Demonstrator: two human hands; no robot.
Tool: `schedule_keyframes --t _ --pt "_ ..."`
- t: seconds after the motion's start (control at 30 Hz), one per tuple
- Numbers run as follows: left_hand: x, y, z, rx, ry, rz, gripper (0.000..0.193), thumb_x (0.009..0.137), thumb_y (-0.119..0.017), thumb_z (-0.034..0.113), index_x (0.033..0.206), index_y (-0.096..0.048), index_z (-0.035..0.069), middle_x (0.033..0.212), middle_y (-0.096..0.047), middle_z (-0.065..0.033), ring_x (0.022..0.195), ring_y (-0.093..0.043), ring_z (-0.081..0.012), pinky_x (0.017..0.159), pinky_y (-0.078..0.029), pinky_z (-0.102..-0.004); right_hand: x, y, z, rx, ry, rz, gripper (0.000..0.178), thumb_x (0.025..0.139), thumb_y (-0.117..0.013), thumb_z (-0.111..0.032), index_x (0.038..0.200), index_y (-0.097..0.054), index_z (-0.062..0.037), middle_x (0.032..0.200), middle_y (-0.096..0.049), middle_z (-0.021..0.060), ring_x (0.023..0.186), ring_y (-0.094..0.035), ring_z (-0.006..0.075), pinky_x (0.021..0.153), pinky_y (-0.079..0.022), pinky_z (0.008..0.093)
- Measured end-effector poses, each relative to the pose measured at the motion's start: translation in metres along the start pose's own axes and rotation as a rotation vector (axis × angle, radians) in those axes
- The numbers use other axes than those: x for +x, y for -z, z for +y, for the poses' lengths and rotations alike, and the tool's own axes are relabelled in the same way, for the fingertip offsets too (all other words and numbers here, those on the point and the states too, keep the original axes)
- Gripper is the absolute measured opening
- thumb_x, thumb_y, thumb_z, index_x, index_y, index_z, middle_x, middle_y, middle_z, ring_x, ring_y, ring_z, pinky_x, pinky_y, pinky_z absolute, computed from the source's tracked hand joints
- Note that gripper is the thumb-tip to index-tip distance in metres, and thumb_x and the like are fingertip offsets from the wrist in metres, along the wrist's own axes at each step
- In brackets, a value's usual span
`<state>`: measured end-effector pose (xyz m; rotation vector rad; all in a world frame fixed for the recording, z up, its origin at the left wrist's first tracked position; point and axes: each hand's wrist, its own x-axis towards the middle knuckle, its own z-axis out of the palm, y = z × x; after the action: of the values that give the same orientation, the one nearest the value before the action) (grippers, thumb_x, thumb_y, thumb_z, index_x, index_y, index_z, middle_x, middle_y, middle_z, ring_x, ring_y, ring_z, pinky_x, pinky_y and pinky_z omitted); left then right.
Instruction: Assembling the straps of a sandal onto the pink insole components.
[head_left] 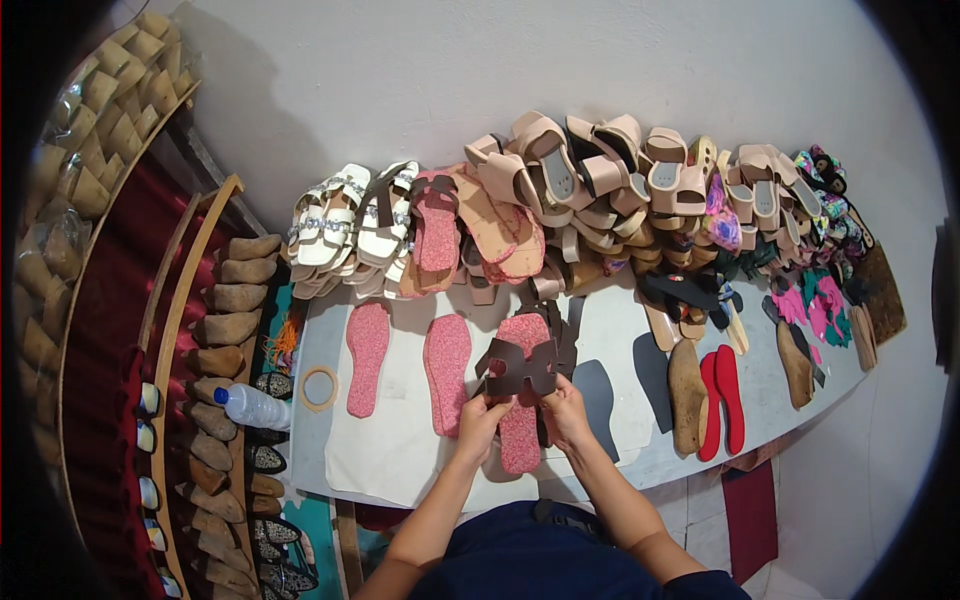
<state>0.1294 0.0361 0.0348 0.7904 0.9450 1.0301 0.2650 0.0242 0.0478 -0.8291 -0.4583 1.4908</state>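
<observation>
"Pinching at the near corners of the dark brown strap — how do the hands stand?"

"Left hand and right hand are closed on it, one per side, thumbs uppermost; the fingers beneath are hidden."

"Location?"

"Across the upper part of a pink speckled sole, above the white sheet. Whether the sole is lifted, I cannot tell."

"Reason for the grip?"

"Probably to keep the strap level and centred — the matched hands suggest it. Other pink soles lie to the left, presumably spaced for easy reach."

"Appearance?"

"Strap: smooth, roughly H-shaped, notched front and back. Sole: evenly flecked, broad end away from the person, no damage visible."
</observation>
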Motion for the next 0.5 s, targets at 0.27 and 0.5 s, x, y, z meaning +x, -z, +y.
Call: schedule_keyframes --t 0.27,0.5 --pt "0.000 0.004 0.009 -0.003 0.041 -0.017 0.014 0.076 -0.057 0.007 0.087 -0.056 -0.001 0.083 -0.057 -0.0024 0.076 -0.051 -0.0066 0.069 -0.039 -0.0216 -0.001 -0.014 0.000 -0.049 0.022 0.019 0.025 0.073 -0.051 0.005 0.098 -0.051 -0.0001 0.089 -0.057 0.0048 0.079 -0.055 0.0106 0.070 -0.043 0.0227" --pt "-0.003 0.005 0.016 0.050 -0.071 -0.026 0.016 0.077 -0.053 0.003 0.093 -0.053 0.000 0.087 -0.056 -0.0016 0.078 -0.051 -0.0072 0.070 -0.039 -0.0209 0.001 -0.005 0.002 -0.008 -0.049 -0.019 0.032 0.070 -0.048 0.012 0.100 -0.051 0.0015 0.094 -0.056 0.0061 0.083 -0.054 0.0115 0.076 -0.041 0.0232"
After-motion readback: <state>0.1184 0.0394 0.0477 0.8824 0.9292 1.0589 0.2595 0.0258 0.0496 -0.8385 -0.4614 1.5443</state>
